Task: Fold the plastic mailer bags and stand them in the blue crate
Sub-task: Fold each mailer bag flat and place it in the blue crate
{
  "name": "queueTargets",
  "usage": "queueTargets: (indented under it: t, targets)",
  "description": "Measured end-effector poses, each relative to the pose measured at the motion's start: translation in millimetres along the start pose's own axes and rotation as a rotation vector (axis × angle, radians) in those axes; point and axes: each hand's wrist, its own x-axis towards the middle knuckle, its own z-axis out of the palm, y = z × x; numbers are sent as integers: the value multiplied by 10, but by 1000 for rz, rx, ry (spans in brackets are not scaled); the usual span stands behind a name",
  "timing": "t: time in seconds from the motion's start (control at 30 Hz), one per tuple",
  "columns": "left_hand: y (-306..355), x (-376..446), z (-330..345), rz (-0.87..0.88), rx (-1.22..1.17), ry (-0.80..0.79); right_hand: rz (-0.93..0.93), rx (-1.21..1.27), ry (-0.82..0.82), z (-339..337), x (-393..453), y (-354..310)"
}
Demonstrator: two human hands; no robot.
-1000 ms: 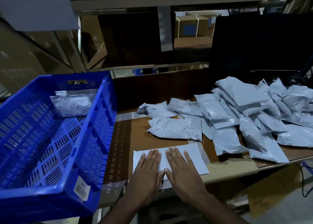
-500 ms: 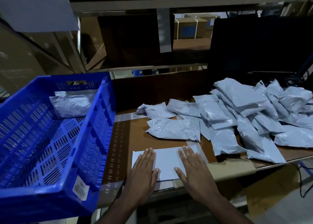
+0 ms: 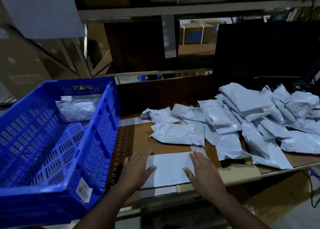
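Note:
A flat pale grey mailer bag (image 3: 170,169) lies at the near edge of the cardboard-covered table (image 3: 138,142). My left hand (image 3: 136,170) presses flat on its left end, fingers straight. My right hand (image 3: 202,170) presses flat on its right end in the same way. The blue crate (image 3: 97,142) sits tilted at the left, with one folded mailer (image 3: 78,107) standing against its far wall. A heap of several filled grey mailers (image 3: 242,125) covers the right half of the table.
A dark monitor (image 3: 266,55) stands behind the heap at the back right. Metal shelving (image 3: 155,12) with cardboard boxes rises behind the table. A cable (image 3: 311,185) hangs off the table's right end.
Both hands have slid apart along the flat mailer, from side by side at its middle out to its two ends.

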Motion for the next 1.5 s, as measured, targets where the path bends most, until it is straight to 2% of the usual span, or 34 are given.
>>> queueTargets:
  t: [0.13, 0.3, 0.43, 0.53, 0.63, 0.73, 0.87, 0.97, 1.07, 1.23, 1.33, 1.4, 1.5]
  targets:
    - [49, 31, -156, -17, 94, -50, -39, -6, 82, -119, 49, -36]
    - [50, 45, -384, -92, -87, -141, -211, 21, 105, -279, 193, -99]
    - [98, -33, -645, -98, -143, -153, -313, 24, 77, -461, 314, -67]
    - [108, -96, -882, -58, -134, -126, -316, 100, 52, -630, 376, -21]
    - [84, -162, -1125, -15, -147, -26, -309, 200, 76, -771, 432, 12]
    - [41, -269, -1371, -8, -420, 40, -295, 435, 60, -886, 469, 28]
    - [173, -470, -1666, -85, -883, 205, -274, 842, -65, -1033, 488, 2]
    - [260, -558, -1835, -99, -1061, 256, -218, 1188, -136, -1148, 483, -98]
    - [167, -604, -1977, -108, -1190, 274, -203, 1300, -96, -1255, 509, -238]
    - [-252, -614, -2219, -105, -1156, 398, -298, 1234, 17, -1501, 495, -694]
    - [-643, -655, -2431, -47, -1150, 438, -411, 1140, 63, -1669, 451, -1078]
    - [-989, -710, -2585, 24, -1064, 462, -473, 1121, 97, -1762, 428, -1374]
    - [-1513, -825, -2829, 38, -881, 511, -555, 1085, 65, -1813, 446, -1897]
